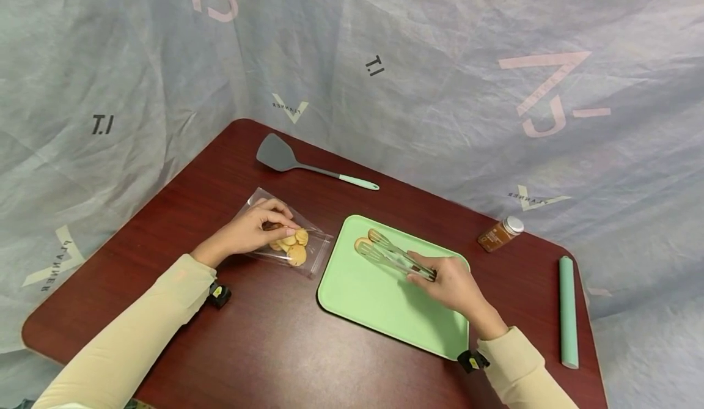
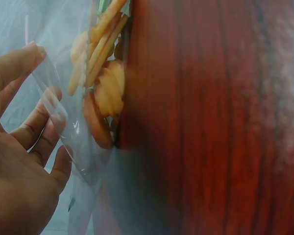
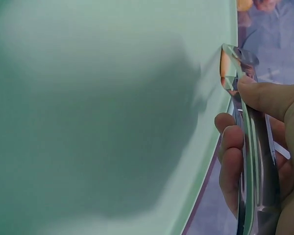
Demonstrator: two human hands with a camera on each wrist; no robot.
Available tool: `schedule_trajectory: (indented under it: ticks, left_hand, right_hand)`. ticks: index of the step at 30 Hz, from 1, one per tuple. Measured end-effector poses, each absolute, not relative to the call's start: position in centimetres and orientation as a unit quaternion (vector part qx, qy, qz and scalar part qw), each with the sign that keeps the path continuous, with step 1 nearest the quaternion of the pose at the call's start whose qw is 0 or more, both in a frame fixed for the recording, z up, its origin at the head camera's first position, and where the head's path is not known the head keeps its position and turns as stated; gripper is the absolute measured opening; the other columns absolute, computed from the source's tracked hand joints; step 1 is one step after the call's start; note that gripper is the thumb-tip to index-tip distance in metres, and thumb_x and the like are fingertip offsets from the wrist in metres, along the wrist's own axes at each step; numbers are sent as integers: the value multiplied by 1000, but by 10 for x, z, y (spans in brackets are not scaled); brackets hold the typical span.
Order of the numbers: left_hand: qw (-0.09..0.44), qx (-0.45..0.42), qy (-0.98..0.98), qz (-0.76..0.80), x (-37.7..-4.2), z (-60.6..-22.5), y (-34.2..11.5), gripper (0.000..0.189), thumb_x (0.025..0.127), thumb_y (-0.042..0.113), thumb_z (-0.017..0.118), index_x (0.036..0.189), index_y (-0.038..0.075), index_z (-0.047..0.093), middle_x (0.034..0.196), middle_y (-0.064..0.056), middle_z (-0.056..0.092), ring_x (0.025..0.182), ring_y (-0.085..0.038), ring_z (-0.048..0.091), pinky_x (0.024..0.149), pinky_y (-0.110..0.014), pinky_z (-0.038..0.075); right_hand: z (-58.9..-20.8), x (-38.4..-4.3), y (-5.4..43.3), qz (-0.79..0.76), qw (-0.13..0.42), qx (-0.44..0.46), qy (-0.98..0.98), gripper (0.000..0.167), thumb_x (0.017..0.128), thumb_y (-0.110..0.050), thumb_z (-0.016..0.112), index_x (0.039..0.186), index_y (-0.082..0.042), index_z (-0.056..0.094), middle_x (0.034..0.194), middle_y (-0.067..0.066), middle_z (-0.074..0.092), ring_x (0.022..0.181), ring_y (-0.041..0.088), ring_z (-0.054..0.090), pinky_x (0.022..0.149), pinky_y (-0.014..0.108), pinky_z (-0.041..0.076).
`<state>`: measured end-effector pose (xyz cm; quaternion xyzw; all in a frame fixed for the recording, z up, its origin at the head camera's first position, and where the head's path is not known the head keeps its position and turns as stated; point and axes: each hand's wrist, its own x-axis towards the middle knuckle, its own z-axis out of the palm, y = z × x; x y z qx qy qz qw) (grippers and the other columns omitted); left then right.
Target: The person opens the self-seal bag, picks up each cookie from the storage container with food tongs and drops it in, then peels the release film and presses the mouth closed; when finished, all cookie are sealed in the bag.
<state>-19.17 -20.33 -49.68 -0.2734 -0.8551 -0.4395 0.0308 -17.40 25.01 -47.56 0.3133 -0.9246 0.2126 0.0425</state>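
Note:
My left hand (image 1: 255, 228) pinches the upper layer of a clear zip bag (image 1: 316, 261) that lies on the table. Several round yellow cookies (image 1: 297, 255) are inside it. In the left wrist view, fingertips hold the film (image 2: 73, 127) raised beside the cookies (image 2: 110, 88). My right hand (image 1: 448, 283) grips metal tongs (image 1: 393, 261) above the light green tray (image 1: 363, 302). A cookie (image 1: 361, 242) shows between the slotted tong ends, over the tray's far left part. The right wrist view also shows the cookie (image 3: 224, 68) at the tong tips.
A grey turner (image 1: 277, 153) with a pale green handle lies at the back. A small amber jar (image 1: 494, 238) with a silver lid lies behind the tray. The green cylinder (image 1: 569, 311) is near the right edge. Grey cloth (image 1: 418, 109) hangs around the dark red table (image 1: 258, 342).

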Motion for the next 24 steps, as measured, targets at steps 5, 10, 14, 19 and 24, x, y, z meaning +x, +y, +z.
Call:
schedule_trajectory:
  ticks: [5, 10, 14, 19, 24]
  left_hand:
    - [37, -279, -857, -433, -192, -497, -203, 14, 92, 16, 78, 105, 11, 81, 114, -9, 63, 108, -25, 47, 81, -39, 41]
    - [39, -278, -857, -432, -191, -496, -203, 14, 92, 17, 78, 105, 12, 82, 114, -8, 63, 108, -24, 47, 82, -39, 41]
    - [41, -275, -859, -430, -191, -496, -204, 14, 92, 17, 78, 105, 12, 82, 114, -8, 63, 107, -24, 48, 81, -39, 41]
    - [38, -276, -858, -432, -190, -495, -204, 14, 92, 16, 78, 105, 12, 81, 115, -10, 63, 107, -25, 48, 81, -40, 41]
    - [30, -272, -857, -437, -191, -495, -203, 14, 93, 18, 78, 105, 12, 81, 116, -9, 62, 110, -25, 48, 83, -40, 42]
  right_hand:
    - [-474, -168, 241, 242, -1, 295, -924, 48, 86, -29, 85, 130, -16, 72, 49, -23, 26, 43, -7, 19, 39, 21, 24]
    - [-472, -162, 228, 284, -34, 287, -914, 49, 87, -30, 84, 131, -15, 71, 51, -17, 40, 44, -5, 30, 40, 21, 30]
    - [-472, -158, 213, 317, -74, 283, -902, 49, 88, -33, 83, 132, -16, 70, 64, -14, 59, 47, -2, 35, 43, 22, 34]
    - [-472, -156, 190, 332, -104, 282, -894, 49, 89, -34, 81, 133, -16, 69, 75, -11, 67, 47, -1, 37, 43, 23, 36]
    - [-474, -157, 168, 312, -105, 297, -897, 49, 91, -34, 80, 135, -16, 68, 56, -12, 55, 43, -2, 32, 41, 22, 33]
